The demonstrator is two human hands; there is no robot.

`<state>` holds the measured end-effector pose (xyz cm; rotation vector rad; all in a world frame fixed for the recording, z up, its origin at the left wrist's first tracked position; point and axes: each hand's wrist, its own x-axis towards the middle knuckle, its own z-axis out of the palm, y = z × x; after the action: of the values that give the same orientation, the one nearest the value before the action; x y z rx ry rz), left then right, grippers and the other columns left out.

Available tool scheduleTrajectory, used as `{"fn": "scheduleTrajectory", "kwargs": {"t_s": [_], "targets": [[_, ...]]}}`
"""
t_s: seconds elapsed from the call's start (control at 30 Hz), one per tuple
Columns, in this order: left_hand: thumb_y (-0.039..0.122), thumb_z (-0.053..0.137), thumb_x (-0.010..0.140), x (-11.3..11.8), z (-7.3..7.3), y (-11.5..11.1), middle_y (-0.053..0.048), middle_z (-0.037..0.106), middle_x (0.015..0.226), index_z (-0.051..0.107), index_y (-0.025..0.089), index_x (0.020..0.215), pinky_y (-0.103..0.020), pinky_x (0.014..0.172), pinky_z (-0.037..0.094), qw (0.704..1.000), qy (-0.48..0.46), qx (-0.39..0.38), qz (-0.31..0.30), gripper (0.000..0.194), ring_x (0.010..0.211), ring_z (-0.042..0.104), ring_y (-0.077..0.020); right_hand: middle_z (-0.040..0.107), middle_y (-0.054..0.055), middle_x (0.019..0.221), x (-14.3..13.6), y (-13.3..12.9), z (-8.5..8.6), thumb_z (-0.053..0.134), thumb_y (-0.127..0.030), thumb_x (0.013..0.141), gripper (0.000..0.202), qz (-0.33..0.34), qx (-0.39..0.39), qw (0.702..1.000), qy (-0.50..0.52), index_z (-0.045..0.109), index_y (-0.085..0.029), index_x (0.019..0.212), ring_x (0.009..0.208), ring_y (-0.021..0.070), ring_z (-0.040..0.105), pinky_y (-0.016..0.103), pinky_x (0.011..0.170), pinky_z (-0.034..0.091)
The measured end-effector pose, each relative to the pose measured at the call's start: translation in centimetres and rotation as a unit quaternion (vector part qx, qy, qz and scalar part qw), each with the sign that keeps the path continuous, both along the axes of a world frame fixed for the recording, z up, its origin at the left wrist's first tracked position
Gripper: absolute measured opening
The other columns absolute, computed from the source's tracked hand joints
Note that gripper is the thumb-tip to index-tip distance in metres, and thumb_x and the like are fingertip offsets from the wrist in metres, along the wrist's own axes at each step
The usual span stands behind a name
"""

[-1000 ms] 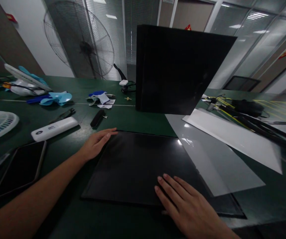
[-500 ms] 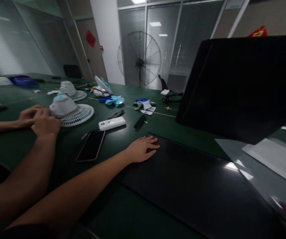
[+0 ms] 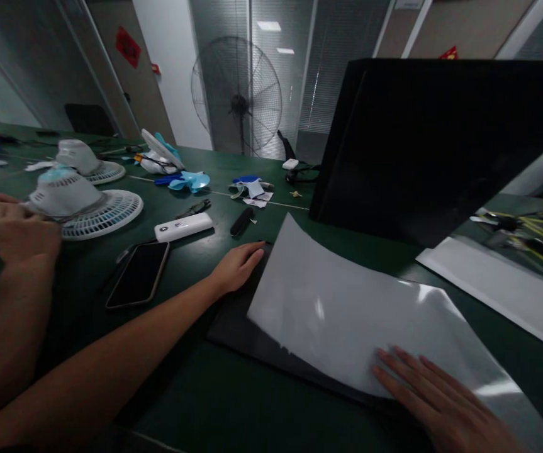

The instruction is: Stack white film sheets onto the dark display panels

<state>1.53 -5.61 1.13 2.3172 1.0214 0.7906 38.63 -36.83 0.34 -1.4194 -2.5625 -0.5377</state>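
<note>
A flat black panel (image 3: 233,324) lies on the green table. Over most of it rests a glossy, translucent sheet (image 3: 328,296), its left corner lifted in a curl. My left hand (image 3: 239,267) is at the panel's upper left corner, beside the sheet's curled edge, palm down with its fingers close together and the fingertips partly hidden. My right hand (image 3: 436,390) lies flat on the sheet near its lower edge, fingers outstretched and slightly blurred.
Another person's hands (image 3: 21,229) touch a white fan part (image 3: 63,195) at the left. A phone (image 3: 139,275), a white power bank (image 3: 184,227) and a black tool (image 3: 241,222) lie beyond my left arm. A large black box-like object (image 3: 431,145) stands behind the panel.
The translucent sheet has moved left over the black panel. My right hand has come into view on top of it. My left hand has shifted to the panel's corner. The view has turned right.
</note>
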Motion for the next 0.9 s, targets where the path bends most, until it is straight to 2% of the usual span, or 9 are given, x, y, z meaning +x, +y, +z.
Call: {"fn": "scheduleTrajectory", "kwargs": {"t_s": [0.13,0.27,0.4,0.5,0.6,0.67,0.73,0.8,0.9], "targets": [[0.070,0.036,0.101,-0.6,-1.2,1.2,-0.015,0.061,0.147,0.059,0.012,0.144,-0.051,0.121,0.038,0.994,-0.086,-0.051,0.037,0.076,0.139,0.055,-0.0341,0.042,0.001,0.154,-3.5,2.2,2.8,0.043,-0.013,0.092,0.067,0.013,0.035,0.998,-0.045,0.043,-0.024,0.157,0.125,0.0235,0.059,0.039,0.086,0.063],[0.072,0.024,0.102,-0.8,-2.2,1.9,-0.018,0.060,0.147,0.056,0.009,0.145,-0.048,0.120,0.039,0.980,-0.184,-0.079,0.013,0.083,0.136,0.057,-0.0312,0.048,0.004,0.150,-4.4,1.8,3.4,0.045,-0.035,0.104,0.041,-0.001,0.025,0.999,-0.048,0.062,-0.023,0.140,0.126,0.0277,0.058,0.044,0.086,0.064],[0.073,0.029,0.101,-0.7,-1.7,1.6,-0.013,0.064,0.143,0.062,0.015,0.139,-0.047,0.119,0.040,0.990,-0.123,-0.071,0.005,0.077,0.134,0.058,-0.0313,0.062,0.011,0.130,-5.0,2.4,3.3,0.040,-0.046,0.106,0.045,-0.050,0.014,0.999,-0.014,0.065,-0.023,0.137,0.112,0.0324,0.064,0.053,0.079,0.064],[0.072,0.034,0.101,-0.7,-1.0,1.1,-0.010,0.066,0.141,0.065,0.018,0.137,-0.047,0.118,0.040,0.996,-0.072,-0.057,0.020,0.072,0.132,0.059,-0.0319,0.063,0.012,0.119,-6.5,4.4,3.1,0.050,-0.047,0.103,0.044,-0.109,-0.070,0.991,0.021,0.062,-0.027,0.140,0.101,0.0298,0.065,0.056,0.085,0.062],[0.072,0.030,0.102,-0.7,-0.6,0.9,-0.012,0.066,0.141,0.065,0.015,0.137,-0.048,0.118,0.040,0.995,-0.079,-0.065,0.017,0.076,0.132,0.060,-0.0322,0.053,0.015,0.138,-8.6,6.7,2.8,0.063,-0.051,0.097,0.044,-0.149,-0.152,0.976,0.054,0.068,-0.022,0.131,0.125,0.0367,0.054,0.061,0.102,0.053],[0.071,0.027,0.103,-0.7,-0.6,0.9,-0.013,0.065,0.142,0.063,0.012,0.138,-0.048,0.118,0.040,0.991,-0.104,-0.081,-0.001,0.077,0.133,0.059,-0.0320,0.035,0.015,0.157,-10.0,7.7,2.7,0.059,-0.058,0.099,0.057,-0.152,-0.184,0.968,0.070,0.059,-0.023,0.144,0.144,0.0431,0.033,0.069,0.112,0.039],[0.071,0.025,0.103,-0.8,-0.8,1.0,-0.015,0.064,0.144,0.059,0.012,0.142,-0.047,0.118,0.041,0.985,-0.138,-0.102,-0.022,0.079,0.133,0.060,-0.0316,0.017,0.010,0.166,-11.2,8.4,2.8,0.050,-0.060,0.103,0.062,-0.137,-0.226,0.961,0.076,0.039,-0.036,0.159,0.150,0.0450,0.016,0.078,0.113,0.023],[0.072,0.025,0.103,-0.8,-1.1,1.3,-0.017,0.060,0.147,0.054,0.011,0.146,-0.048,0.117,0.043,0.980,-0.166,-0.111,-0.023,0.080,0.133,0.060,-0.0319,0.008,0.006,0.168,-11.8,8.8,3.1,0.045,-0.057,0.106,0.060,-0.126,-0.270,0.952,0.075,0.024,-0.048,0.162,0.151,0.0457,0.009,0.083,0.111,0.014],[0.070,0.045,0.098,-0.7,-1.6,1.8,-0.018,0.052,0.155,0.043,0.013,0.155,-0.051,0.115,0.044,0.984,-0.145,-0.100,0.000,0.081,0.136,0.057,-0.0344,0.007,0.006,0.168,-12.1,9.1,3.7,0.049,-0.061,0.103,0.065,-0.128,-0.314,0.937,0.078,0.022,-0.051,0.161,0.151,0.0475,0.005,0.083,0.110,0.007]]}}
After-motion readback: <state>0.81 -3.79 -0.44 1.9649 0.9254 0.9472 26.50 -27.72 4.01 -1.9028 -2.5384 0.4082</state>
